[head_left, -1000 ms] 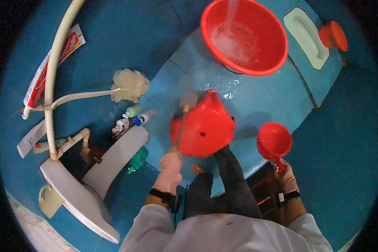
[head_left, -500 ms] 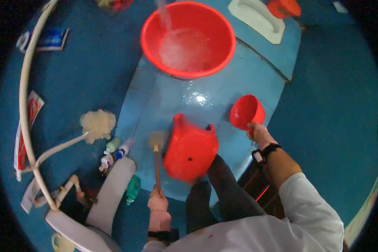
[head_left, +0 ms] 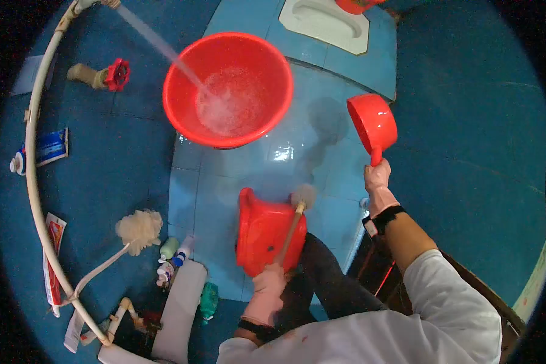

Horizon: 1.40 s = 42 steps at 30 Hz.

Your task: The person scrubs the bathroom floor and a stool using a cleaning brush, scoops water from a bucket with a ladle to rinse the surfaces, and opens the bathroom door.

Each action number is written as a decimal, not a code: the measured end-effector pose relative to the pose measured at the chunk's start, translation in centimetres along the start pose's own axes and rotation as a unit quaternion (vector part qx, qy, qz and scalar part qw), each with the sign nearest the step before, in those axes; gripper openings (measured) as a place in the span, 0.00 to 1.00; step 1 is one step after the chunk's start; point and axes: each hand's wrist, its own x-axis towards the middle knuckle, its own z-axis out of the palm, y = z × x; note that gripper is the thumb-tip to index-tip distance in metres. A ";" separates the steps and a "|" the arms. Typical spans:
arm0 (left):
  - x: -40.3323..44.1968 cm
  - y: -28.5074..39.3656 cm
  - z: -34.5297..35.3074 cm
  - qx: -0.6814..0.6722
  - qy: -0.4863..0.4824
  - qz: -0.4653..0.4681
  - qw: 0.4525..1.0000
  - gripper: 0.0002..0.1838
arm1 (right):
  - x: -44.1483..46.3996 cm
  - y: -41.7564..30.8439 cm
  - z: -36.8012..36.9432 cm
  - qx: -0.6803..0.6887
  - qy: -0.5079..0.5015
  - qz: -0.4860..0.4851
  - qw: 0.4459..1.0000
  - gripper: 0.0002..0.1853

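Observation:
My left hand (head_left: 266, 294), in a pink glove, is closed around the wooden handle of a scrubbing brush (head_left: 302, 197). The brush's round, pale head sits by the far right corner of a red plastic stool (head_left: 261, 227); whether they touch I cannot tell. The stool stands before my legs, a small hole in its seat. Raised to the right, my gloved right hand (head_left: 378, 177) grips the handle of a red dipper (head_left: 379, 124), which is tilted so its opening faces left. A water stream falls into a large red basin (head_left: 279, 115) that holds foamy water.
A white squat toilet (head_left: 361, 39) lies at the back right, a red container (head_left: 355, 5) beside it. Along the left wall run a pipe (head_left: 33, 164) and a red valve handle (head_left: 118, 74). Several bottles (head_left: 167, 273) and a bath puff (head_left: 139, 230) are lower left. Blue floor tiles look wet.
The brush has swung from the stool's left side to over its right part. My right hand has lifted the dipper up and tipped it. The view has shifted, bringing the tap and valve in.

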 end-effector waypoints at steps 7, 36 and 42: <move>3.0 -7.0 5.9 -0.054 0.017 0.022 0.998 0.18 | -0.8 2.7 -2.3 0.209 -0.105 0.201 0.951 0.10; -8.3 -9.8 2.9 -0.177 0.138 -0.094 0.970 0.17 | -5.1 3.3 -7.7 0.153 -0.407 0.148 0.888 0.06; -16.3 -11.5 7.1 -0.297 0.187 -0.090 0.932 0.22 | -7.0 2.3 -13.9 -0.128 -0.443 -0.296 0.837 0.07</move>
